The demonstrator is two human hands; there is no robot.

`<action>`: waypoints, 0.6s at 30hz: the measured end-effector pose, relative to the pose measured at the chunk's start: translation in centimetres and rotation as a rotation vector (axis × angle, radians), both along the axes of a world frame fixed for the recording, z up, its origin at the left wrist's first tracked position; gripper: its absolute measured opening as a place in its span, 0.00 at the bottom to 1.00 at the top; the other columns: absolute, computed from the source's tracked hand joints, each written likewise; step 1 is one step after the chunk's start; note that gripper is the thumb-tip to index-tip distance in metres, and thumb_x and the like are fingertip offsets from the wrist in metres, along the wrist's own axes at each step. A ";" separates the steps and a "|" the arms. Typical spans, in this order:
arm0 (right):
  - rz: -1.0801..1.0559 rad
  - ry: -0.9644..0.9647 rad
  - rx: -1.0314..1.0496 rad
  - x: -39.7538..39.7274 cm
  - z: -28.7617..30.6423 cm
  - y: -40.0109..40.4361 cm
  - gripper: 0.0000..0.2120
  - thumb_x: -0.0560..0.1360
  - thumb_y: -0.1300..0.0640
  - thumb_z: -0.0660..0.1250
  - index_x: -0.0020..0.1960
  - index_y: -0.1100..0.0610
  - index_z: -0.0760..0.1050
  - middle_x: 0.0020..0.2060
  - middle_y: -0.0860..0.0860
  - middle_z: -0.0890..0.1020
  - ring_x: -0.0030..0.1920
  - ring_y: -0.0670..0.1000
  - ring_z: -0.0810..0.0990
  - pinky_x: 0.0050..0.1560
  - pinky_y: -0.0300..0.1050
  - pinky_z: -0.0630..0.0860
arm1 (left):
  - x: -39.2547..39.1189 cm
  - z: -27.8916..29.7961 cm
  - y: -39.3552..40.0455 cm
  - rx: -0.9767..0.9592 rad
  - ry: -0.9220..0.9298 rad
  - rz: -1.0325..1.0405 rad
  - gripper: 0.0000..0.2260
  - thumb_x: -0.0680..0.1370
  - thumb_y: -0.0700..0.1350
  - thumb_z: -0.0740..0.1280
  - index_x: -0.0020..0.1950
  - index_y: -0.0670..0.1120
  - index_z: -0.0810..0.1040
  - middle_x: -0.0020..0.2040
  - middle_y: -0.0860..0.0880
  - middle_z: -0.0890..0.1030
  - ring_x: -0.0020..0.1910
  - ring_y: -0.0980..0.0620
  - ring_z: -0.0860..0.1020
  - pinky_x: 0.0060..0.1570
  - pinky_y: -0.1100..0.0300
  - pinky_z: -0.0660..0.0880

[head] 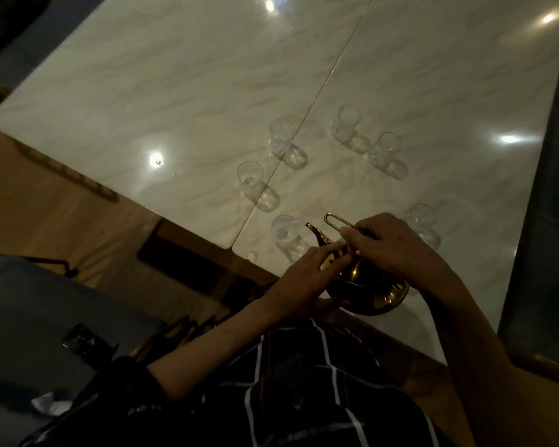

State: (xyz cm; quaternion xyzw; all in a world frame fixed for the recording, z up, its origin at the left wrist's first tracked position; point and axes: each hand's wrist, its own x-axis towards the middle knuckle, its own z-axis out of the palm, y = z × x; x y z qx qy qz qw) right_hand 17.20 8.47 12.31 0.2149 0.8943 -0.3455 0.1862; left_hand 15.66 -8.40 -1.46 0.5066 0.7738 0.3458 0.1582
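A gold teapot (pixel 373 290) is tilted over the near edge of the marble table (pixel 175 91). Its spout points left at a clear glass (pixel 283 230), and a pale stream runs from the spout into that glass. My right hand (pixel 391 243) grips the teapot's thin wire handle from above. My left hand (pixel 304 279) has its fingers laid flat on the lid and the pot's upper body. Several other clear glasses stand on the table beyond, among them one (pixel 250 177) at the left, one (pixel 347 122) at the back and one (pixel 421 221) right of my right hand.
A seam (pixel 320 91) runs diagonally between two table slabs. A grey seat (pixel 29 301) with a dark phone (pixel 84 340) lies at the lower left. Wooden floor shows left of the table. A dark bench edge (pixel 549 221) borders the right side.
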 end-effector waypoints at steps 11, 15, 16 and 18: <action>0.006 -0.009 0.003 0.0 0.0 -0.2 0.20 0.80 0.46 0.62 0.32 0.52 0.79 0.27 0.52 0.79 0.30 0.48 0.78 0.35 0.43 0.72 | 0.0 0.0 -0.1 0.028 -0.008 -0.007 0.37 0.76 0.58 0.72 0.79 0.49 0.61 0.78 0.43 0.62 0.71 0.46 0.68 0.63 0.55 0.74; 0.015 -0.002 -0.001 0.1 0.0 -0.2 0.20 0.80 0.46 0.62 0.32 0.52 0.79 0.25 0.50 0.78 0.29 0.46 0.77 0.34 0.41 0.69 | 0.0 0.0 -0.2 0.023 -0.016 0.001 0.37 0.75 0.58 0.72 0.79 0.49 0.61 0.77 0.44 0.63 0.70 0.46 0.68 0.62 0.55 0.75; 0.013 -0.002 -0.002 0.1 0.0 -0.2 0.20 0.80 0.46 0.62 0.32 0.52 0.79 0.25 0.49 0.78 0.28 0.46 0.76 0.34 0.40 0.68 | 0.0 0.0 -0.2 0.023 -0.020 0.005 0.37 0.75 0.58 0.73 0.79 0.50 0.62 0.77 0.44 0.63 0.70 0.47 0.68 0.61 0.56 0.74; 0.015 -0.007 0.002 0.1 0.0 -0.2 0.21 0.80 0.46 0.62 0.31 0.51 0.78 0.24 0.49 0.77 0.27 0.45 0.76 0.33 0.39 0.68 | 0.0 0.0 -0.2 0.030 -0.029 0.009 0.37 0.75 0.58 0.73 0.79 0.50 0.62 0.77 0.45 0.63 0.69 0.47 0.69 0.60 0.58 0.73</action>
